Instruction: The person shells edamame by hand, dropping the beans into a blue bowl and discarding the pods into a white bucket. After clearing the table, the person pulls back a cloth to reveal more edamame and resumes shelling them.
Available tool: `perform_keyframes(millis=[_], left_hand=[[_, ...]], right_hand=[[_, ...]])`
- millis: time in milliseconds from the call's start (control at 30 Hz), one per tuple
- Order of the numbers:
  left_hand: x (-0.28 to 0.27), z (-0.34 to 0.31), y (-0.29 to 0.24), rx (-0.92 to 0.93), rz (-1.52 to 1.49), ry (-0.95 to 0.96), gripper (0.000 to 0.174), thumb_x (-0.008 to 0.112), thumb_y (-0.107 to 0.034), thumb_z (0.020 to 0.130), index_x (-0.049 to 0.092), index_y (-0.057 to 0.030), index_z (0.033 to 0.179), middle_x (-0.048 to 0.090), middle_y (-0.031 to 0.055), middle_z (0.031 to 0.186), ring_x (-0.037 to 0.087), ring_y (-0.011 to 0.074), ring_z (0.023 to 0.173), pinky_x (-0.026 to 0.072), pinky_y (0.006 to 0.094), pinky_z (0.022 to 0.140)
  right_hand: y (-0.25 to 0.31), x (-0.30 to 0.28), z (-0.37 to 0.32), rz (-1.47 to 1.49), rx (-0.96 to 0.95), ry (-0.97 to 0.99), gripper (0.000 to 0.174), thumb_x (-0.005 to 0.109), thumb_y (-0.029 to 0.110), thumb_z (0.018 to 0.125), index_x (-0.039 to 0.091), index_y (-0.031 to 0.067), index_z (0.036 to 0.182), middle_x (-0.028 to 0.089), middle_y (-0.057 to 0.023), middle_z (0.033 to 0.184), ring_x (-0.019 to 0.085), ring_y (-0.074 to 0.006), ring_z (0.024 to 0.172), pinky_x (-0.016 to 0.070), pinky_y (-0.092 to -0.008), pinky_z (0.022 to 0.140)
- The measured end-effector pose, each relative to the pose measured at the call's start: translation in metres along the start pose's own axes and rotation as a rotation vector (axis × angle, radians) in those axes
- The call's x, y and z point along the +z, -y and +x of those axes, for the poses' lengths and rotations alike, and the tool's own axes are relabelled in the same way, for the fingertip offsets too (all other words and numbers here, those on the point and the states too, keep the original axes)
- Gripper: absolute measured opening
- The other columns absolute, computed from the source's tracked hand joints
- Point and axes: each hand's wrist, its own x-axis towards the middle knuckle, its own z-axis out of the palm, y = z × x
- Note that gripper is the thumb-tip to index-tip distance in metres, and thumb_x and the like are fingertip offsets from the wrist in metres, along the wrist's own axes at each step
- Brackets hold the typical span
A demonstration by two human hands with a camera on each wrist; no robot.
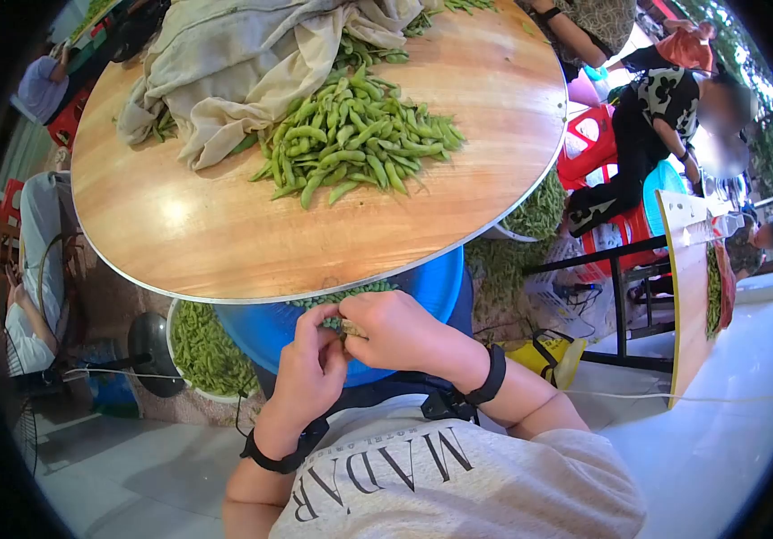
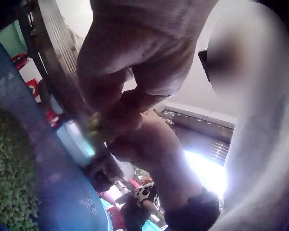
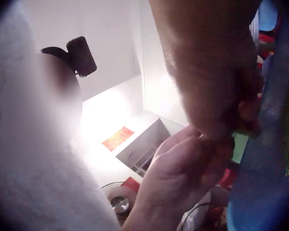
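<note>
Both hands meet above a blue basin [image 1: 445, 283] in the head view. The left hand [image 1: 308, 364] has its fingers and thumb curled at a green pod [image 1: 351, 330], and the right hand [image 1: 409, 334] pinches the same pod from the other side. Small shelled green beans [image 1: 351, 292] lie in the basin, partly under the table edge. In the left wrist view the left hand [image 2: 135, 57] touches the right hand [image 2: 151, 144] beside a blurred yellow-green bit [image 2: 93, 123]. Fingertips are mostly hidden in the right wrist view, where the right hand [image 3: 212, 86] covers part of the left hand [image 3: 183, 171].
A round wooden table [image 1: 180, 216] carries a heap of pods [image 1: 351, 135] and a grey cloth [image 1: 225, 63]. A tub of green pods [image 1: 211, 350] stands left of the basin, and a yellow bag [image 1: 535, 355] lies to the right. People sit around on both sides.
</note>
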Motion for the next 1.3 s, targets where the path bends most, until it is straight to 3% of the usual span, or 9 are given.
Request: perform_keyframes(millis=[300,367,433,667,833,967,1000,1133,1300], left_hand=[[-0.053,-0.031,0.053,-0.227,-0.018,-0.363,0.02,0.041,0.006,0.08,0.054,0.0015,0.094,0.057,0.0072,0.066,0.052,0.0087,0.051,0.0423,0.0218,0.046],[-0.066,-0.039,0.064,-0.218,-0.004,-0.454,0.019,0.038,0.006,0.082,0.054,0.002,0.094,0.055,0.0061,0.067,0.049,0.0073,0.049,0.0411,0.021,0.045],[-0.075,-0.042,0.064,-0.249,0.062,-0.509,0.02,0.039,0.005,0.081,0.054,0.0018,0.094,0.054,0.0057,0.066,0.049,0.0075,0.05,0.0407,0.0214,0.045],[-0.094,-0.067,0.104,-0.378,0.144,-0.692,0.023,0.04,0.006,0.077,0.056,0.0007,0.093,0.055,0.008,0.065,0.052,0.0104,0.052,0.0417,0.0242,0.046],[-0.131,-0.1,0.182,-0.426,0.516,-0.745,0.016,0.044,0.004,0.078,0.057,0.0022,0.087,0.054,0.0076,0.062,0.054,0.011,0.054,0.0426,0.0267,0.044],[-0.149,-0.113,0.198,-0.599,0.79,-0.741,0.021,0.046,0.003,0.074,0.06,-0.001,0.089,0.061,0.0171,0.067,0.06,0.0306,0.061,0.0469,0.0343,0.058],[-0.152,-0.11,0.187,-0.798,0.739,-0.64,0.026,0.048,0.001,0.072,0.061,-0.003,0.094,0.061,0.0225,0.083,0.059,0.0374,0.078,0.0463,0.0378,0.07],[-0.155,-0.101,0.185,-0.834,0.939,-0.685,0.034,0.052,-0.003,0.073,0.059,-0.0047,0.106,0.046,0.0236,0.119,0.056,0.0404,0.085,0.0441,0.0412,0.08],[-0.133,-0.014,0.06,-0.104,0.28,-0.731,0.023,0.062,-0.003,0.073,0.061,-0.0008,0.096,0.06,0.0128,0.083,0.058,0.0208,0.075,0.0457,0.0288,0.068]], right_hand=[[0.003,-0.094,0.02,0.189,-0.123,0.107,0.022,0.055,0.014,0.074,0.062,0.007,0.094,0.061,-0.0121,0.074,0.059,-0.0268,0.067,0.048,-0.0345,0.063],[-0.029,-0.128,0.071,0.192,-0.095,-0.34,0.019,0.059,0.021,0.077,0.064,0.0085,0.091,0.06,-0.0032,0.069,0.055,-0.0117,0.061,0.0448,-0.0271,0.057],[-0.059,-0.161,0.125,0.145,-0.098,-0.454,0.018,0.06,0.021,0.078,0.064,0.008,0.09,0.058,-0.001,0.067,0.05,-0.0076,0.06,0.042,-0.0244,0.056],[-0.079,-0.127,0.201,0.104,0.002,-0.24,0.019,0.062,0.02,0.079,0.062,0.0044,0.09,0.06,-0.0002,0.075,0.051,-0.0065,0.07,0.0421,-0.0229,0.065],[-0.067,-0.095,0.204,0.126,-0.194,-0.189,0.018,0.061,0.019,0.079,0.063,0.0048,0.089,0.056,0.001,0.068,0.046,-0.0044,0.062,0.0383,-0.0212,0.057],[-0.054,-0.098,0.195,0.048,-0.095,-0.114,0.018,0.061,0.02,0.079,0.063,0.0067,0.091,0.054,0.0032,0.064,0.042,-0.0022,0.056,0.0334,-0.02,0.049],[-0.053,-0.098,0.195,0.028,-0.106,-0.1,0.019,0.061,0.021,0.079,0.063,0.0072,0.091,0.053,0.0036,0.064,0.041,-0.0019,0.054,0.0322,-0.0199,0.048],[-0.038,-0.106,0.185,0.181,-0.22,-0.203,0.017,0.06,0.017,0.081,0.063,0.0053,0.093,0.054,0.0035,0.068,0.042,-0.0031,0.058,0.0331,-0.0198,0.052],[-0.012,-0.125,0.152,0.134,-0.295,-0.333,0.015,0.059,0.014,0.08,0.062,0.0046,0.091,0.043,0.0054,0.053,0.035,-0.0045,0.05,0.028,-0.0233,0.045]])
